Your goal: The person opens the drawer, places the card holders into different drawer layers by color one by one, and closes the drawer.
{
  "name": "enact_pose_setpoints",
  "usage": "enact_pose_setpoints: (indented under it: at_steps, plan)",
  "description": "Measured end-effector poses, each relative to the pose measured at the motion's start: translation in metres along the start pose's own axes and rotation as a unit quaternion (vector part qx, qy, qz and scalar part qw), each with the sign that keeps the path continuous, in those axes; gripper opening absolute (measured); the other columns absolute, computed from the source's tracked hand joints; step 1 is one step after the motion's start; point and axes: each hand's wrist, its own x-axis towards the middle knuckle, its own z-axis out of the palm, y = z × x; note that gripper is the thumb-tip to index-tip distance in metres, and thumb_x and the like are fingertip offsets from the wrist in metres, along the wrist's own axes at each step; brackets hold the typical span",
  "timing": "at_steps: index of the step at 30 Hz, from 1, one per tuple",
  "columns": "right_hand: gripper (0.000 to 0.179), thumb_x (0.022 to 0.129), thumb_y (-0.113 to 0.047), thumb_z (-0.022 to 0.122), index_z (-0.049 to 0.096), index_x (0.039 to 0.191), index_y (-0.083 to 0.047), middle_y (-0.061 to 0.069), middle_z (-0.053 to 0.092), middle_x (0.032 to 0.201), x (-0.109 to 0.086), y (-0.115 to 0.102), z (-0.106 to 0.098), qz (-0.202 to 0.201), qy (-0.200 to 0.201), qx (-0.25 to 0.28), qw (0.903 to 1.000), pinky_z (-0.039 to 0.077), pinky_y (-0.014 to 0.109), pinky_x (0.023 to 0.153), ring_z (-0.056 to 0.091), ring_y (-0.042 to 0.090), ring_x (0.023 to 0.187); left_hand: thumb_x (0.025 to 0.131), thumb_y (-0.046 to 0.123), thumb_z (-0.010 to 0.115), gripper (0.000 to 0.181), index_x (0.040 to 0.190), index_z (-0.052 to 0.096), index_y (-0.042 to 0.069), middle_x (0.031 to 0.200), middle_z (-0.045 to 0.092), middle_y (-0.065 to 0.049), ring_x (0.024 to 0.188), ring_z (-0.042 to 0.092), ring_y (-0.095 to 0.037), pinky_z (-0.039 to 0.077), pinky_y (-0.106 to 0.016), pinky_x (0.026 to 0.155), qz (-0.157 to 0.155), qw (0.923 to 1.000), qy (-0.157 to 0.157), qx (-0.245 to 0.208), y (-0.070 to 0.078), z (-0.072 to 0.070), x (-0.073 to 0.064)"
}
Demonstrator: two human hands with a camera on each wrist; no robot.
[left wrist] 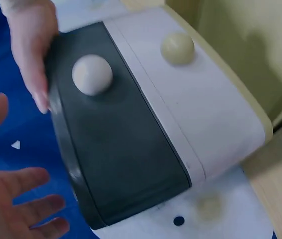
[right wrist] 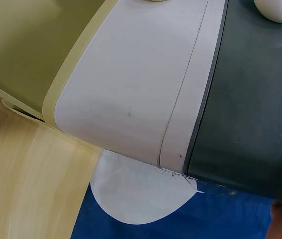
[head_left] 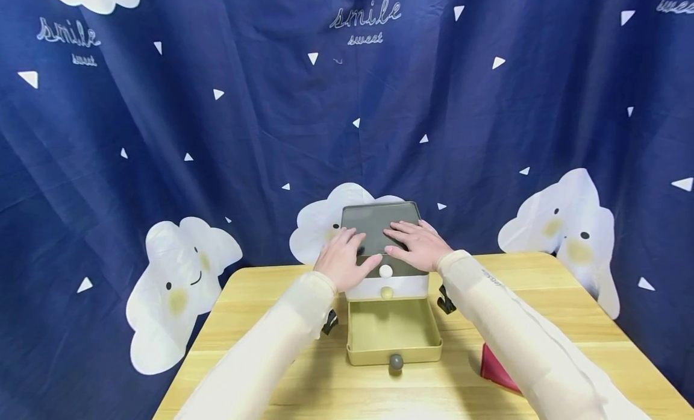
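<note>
A small three-tier drawer box stands on the wooden table, with a dark grey top tier [left wrist: 126, 144], a white middle tier [right wrist: 131, 89] and an olive-yellow bottom drawer [head_left: 394, 354]. That bottom drawer is pulled out toward me, its inside bare, with a grey knob [head_left: 396, 362] in front. A white knob [left wrist: 92, 74] sits on the grey tier, a yellowish knob [left wrist: 178, 48] on the white one. My left hand [head_left: 343, 260] is over the left of the box's top, fingers spread. Opposite it, my right hand [head_left: 417, 245] lies over the right of the top, fingers extended.
Part of a red object [head_left: 496, 369] shows beside my right forearm on the table [head_left: 260, 305]. Behind the table hangs a dark blue curtain [head_left: 260, 137] with white clouds and triangles. Black camera mounts [head_left: 446, 300] hang under both wrists, close to the box's sides.
</note>
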Motion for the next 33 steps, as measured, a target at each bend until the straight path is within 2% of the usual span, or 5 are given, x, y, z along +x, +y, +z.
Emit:
enact_pose_setpoints:
  at_steps: [4, 9, 17, 23, 33]
  plan:
    - [0.072, 0.093, -0.071, 0.026, 0.04, 0.148, -0.026, 0.0, 0.033, 0.154, -0.001, -0.001, -0.001, 0.001, -0.001, -0.001, 1.0, 0.01, 0.053, 0.114, 0.024, 0.022, 0.143, 0.088, 0.077, 0.027, 0.083, 0.15, 0.034, 0.022, 0.157, 0.026, -0.005, 0.146, 0.014, -0.025, 0.015, -0.06, 0.111, -0.009, 0.9985, -0.046, 0.028, -0.005, 0.008, 0.013]
    - [0.074, 0.092, -0.073, 0.024, 0.04, 0.147, -0.026, -0.001, 0.033, 0.154, -0.001, 0.0, 0.0, -0.003, 0.0, 0.001, 1.0, 0.009, 0.052, 0.115, 0.024, 0.021, 0.143, 0.083, 0.084, 0.014, 0.09, 0.152, 0.028, 0.029, 0.159, 0.021, -0.004, 0.146, 0.011, -0.026, 0.011, -0.063, 0.11, -0.012, 0.996, -0.069, 0.056, -0.013, 0.019, 0.026]
    - [0.074, 0.092, -0.073, 0.023, 0.04, 0.147, -0.026, 0.0, 0.034, 0.153, 0.001, 0.002, 0.002, -0.01, 0.008, -0.01, 0.9999, 0.012, 0.054, 0.114, 0.026, 0.022, 0.143, 0.078, 0.088, 0.006, 0.093, 0.151, 0.027, 0.035, 0.158, 0.021, -0.001, 0.147, 0.009, -0.027, 0.01, -0.063, 0.111, -0.042, 0.9925, -0.102, 0.051, -0.011, 0.022, 0.036]
    - [0.069, 0.095, -0.068, 0.03, 0.043, 0.146, -0.024, 0.002, 0.037, 0.152, 0.001, -0.001, -0.001, -0.015, 0.017, -0.002, 0.9997, 0.012, 0.054, 0.114, 0.028, 0.024, 0.142, 0.076, 0.089, 0.006, 0.094, 0.152, 0.026, 0.035, 0.159, 0.02, -0.003, 0.146, 0.006, -0.033, 0.009, -0.064, 0.111, -0.049, 0.9917, -0.099, 0.066, -0.008, 0.021, 0.034]
    - [0.068, 0.095, -0.067, 0.029, 0.043, 0.146, -0.024, 0.004, 0.036, 0.152, -0.001, -0.001, -0.002, -0.015, 0.01, 0.0, 0.9998, 0.013, 0.056, 0.113, 0.028, 0.025, 0.142, 0.078, 0.088, 0.007, 0.09, 0.151, 0.025, 0.038, 0.159, 0.016, -0.002, 0.146, 0.002, -0.036, 0.007, -0.066, 0.109, -0.053, 0.9911, -0.104, 0.063, -0.008, 0.027, 0.035]
